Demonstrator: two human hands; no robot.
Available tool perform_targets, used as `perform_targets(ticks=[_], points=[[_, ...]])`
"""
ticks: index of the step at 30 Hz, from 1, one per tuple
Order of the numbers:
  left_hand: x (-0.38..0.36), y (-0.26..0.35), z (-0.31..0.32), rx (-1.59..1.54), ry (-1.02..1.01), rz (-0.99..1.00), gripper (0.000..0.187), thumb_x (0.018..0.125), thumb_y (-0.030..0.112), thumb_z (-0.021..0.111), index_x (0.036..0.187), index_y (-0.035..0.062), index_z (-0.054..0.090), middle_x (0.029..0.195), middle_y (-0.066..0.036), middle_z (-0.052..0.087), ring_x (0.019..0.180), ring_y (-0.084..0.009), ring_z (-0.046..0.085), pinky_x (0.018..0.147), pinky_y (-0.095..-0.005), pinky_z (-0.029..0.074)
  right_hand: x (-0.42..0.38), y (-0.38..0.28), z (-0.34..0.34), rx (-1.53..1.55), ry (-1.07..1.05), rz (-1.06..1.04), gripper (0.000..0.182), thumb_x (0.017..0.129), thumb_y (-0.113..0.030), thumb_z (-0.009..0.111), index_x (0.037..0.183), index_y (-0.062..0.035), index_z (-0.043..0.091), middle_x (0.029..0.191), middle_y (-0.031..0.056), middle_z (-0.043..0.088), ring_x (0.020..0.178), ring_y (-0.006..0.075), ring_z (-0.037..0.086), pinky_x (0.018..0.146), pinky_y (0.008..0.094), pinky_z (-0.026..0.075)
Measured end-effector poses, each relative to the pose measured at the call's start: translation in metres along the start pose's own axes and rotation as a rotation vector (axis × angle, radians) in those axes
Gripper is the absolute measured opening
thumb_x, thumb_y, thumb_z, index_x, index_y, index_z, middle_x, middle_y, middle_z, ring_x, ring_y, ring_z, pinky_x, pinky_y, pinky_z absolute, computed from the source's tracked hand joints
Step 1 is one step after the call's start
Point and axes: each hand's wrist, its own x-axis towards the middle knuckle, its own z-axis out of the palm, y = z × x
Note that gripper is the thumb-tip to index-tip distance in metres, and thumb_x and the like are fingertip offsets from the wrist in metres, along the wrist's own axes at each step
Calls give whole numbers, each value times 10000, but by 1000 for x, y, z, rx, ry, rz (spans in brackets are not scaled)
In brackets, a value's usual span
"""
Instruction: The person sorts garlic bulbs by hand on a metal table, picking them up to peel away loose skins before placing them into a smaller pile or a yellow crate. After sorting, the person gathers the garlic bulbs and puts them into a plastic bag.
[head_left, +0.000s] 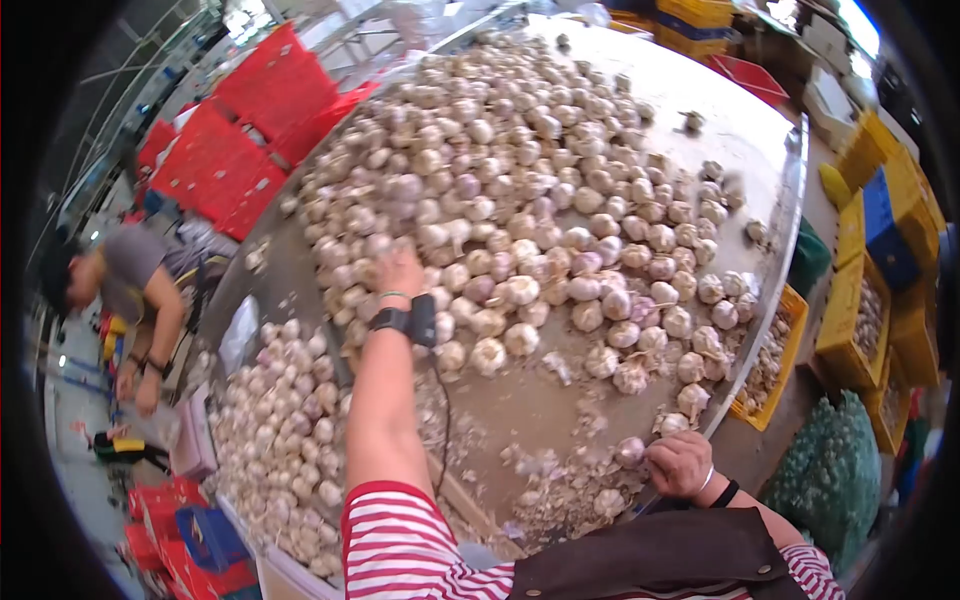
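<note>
I see the right hand (682,464), fingers curled, touching a garlic bulb (630,453), lower right; whether gripped, I can't tell. Left of centre, the left hand (399,270) meets the garlic heap (500,150) on the table (515,408), finger opening hidden.

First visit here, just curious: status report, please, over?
Left fingers at the garlic heap. Right fingers at one bulb, grip unclear. Loose skins litter the tabletop; nothing seems to block reach.

Red-and-white striped sleeves (395,535), dark brown apron (650,560) with snaps (765,570), black strap (388,320), boxy device (423,322) and cable (448,405) at left wrist, black band (726,494) and white bracelet (707,479) at right wrist
</note>
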Motion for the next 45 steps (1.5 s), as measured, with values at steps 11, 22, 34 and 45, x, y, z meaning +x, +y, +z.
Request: perform_targets(ticks=[11, 22, 34, 45], points=[[-33, 38, 5, -114, 38, -138, 427, 887, 215, 508, 1290, 76, 512, 1125, -224, 638, 1010, -420, 614, 891, -513, 449, -9, 14, -5, 107, -56, -47, 214, 687, -121, 721, 891, -110, 659, 851, 18, 662, 740, 177, 648, 647, 301, 505], [-193, 118, -11, -159, 19, 47, 359, 902, 274, 571, 1232, 136, 549, 1071, -129, 623, 981, -327, 613, 872, -494, 409, -16, 12, 0, 90, 25, -65, 118, 687, -126, 677, 774, -127, 597, 736, 8, 600, 693, 201, 615, 629, 323, 489], [-335, 225, -109, -1161, -183, 185, 282, 871, 153, 699, 1079, 43, 544, 931, -134, 639, 849, -262, 628, 713, -377, 501, -32, 1, 4, 1221, 196, 456, 397, 941, -297, 622, 1265, -91, 520, 1045, 58, 640, 843, 164, 663, 710, 297, 539], [-342, 300, -104, -893, 32, 687, 266, 795, 127, 726, 1027, 35, 633, 1042, -168, 634, 993, -342, 610, 873, -424, 494, -120, 100, -60, 1818, 611, 899, 409, 945, -381, 594, 1194, -62, 535, 970, 70, 636, 739, 145, 587, 584, 267, 486]])
